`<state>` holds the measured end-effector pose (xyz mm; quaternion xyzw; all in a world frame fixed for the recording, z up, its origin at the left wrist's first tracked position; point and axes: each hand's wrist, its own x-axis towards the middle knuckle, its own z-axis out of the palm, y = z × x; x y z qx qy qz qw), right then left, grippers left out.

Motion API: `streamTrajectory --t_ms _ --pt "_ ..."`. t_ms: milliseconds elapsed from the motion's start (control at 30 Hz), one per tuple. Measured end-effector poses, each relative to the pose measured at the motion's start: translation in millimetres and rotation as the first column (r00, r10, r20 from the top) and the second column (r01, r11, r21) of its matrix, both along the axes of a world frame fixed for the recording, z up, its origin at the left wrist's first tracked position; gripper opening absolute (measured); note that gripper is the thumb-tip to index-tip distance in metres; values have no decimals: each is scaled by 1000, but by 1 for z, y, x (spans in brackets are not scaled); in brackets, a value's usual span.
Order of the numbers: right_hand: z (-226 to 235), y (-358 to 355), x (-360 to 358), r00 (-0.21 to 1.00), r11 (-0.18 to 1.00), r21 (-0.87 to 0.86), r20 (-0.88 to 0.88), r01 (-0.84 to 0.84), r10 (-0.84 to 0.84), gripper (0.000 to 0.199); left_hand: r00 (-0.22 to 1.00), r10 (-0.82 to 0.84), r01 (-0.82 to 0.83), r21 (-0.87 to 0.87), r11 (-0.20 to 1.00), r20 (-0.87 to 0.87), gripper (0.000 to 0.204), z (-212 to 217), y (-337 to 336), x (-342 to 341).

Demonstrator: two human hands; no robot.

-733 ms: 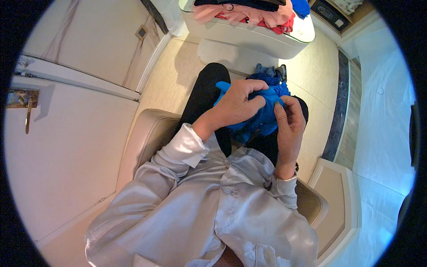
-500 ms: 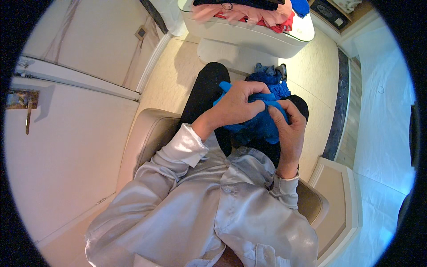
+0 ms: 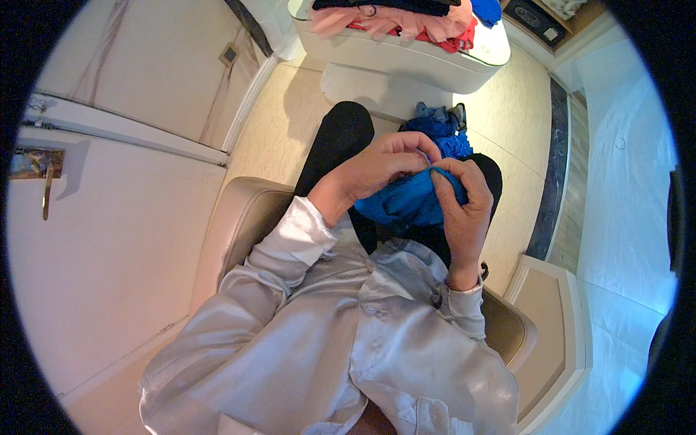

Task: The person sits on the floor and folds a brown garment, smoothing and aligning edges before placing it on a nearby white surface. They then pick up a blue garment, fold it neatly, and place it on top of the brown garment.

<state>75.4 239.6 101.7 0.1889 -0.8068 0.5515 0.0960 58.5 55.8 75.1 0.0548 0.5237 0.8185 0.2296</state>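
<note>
Room: a pale floor (image 3: 290,123) lies beyond the knees, with a white cupboard door (image 3: 109,239) off to the left of both hands.
Worktop: a white worktop (image 3: 406,58) stands ahead of the fingers, past the knees, carrying a heap of pink and red clothes (image 3: 406,22); it is well apart from the hands.
Seat: the person sits on a tan chair (image 3: 239,217), which shows behind and below the left wrist.
Clothing: a grey satin shirt (image 3: 326,341) covers both forearms up to the cuffs; black trousers (image 3: 341,138) run away from the hands toward the worktop.
Blue cloth: the blue cloth (image 3: 406,203) rests on the lap, directly under and between the two hands. Its bulk hangs below the fingers toward the body, and a further bunch of it (image 3: 442,134) lies just beyond the fingertips over the knees.
Long axis: the gripped top edge runs roughly left to right, from one hand to the other.
Left hand: the left hand (image 3: 377,170) comes over the cloth from the left, its fingers curled shut and pinching the top edge.
Right hand: the right hand (image 3: 464,199) stands at the right end of the same edge, its fingers closed on the cloth, thumb side toward the left hand.
Gap: the two sets of fingertips meet, touching or nearly so, at the middle of the edge.
Nearer hand: neither is; both grip the cloth already.
</note>
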Motion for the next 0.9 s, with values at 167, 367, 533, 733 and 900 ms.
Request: streamTrajectory --t_ms 167,367,533,733,900 --pt "-4 -3 1 998 998 -5 24 64 -64 13 979 28 -24 19 1000 -201 35 1 2 2" --pt "-5 -5 2 992 998 -38 111 -53 57 24 924 235 -250 -13 968 -302 33 34 -27 -12" --pt "-9 -7 -1 991 989 69 36 -133 130 18 846 322 -227 259 939 -425 39 71 -65 -22" --pt "-27 -16 -9 957 966 -56 134 -251 256 15 754 581 -467 371 803 -308 35 52 -90 -29" --pt "-56 -27 -32 961 985 -125 236 -117 144 19 588 767 -759 153 633 -256 26 21 -95 -38"
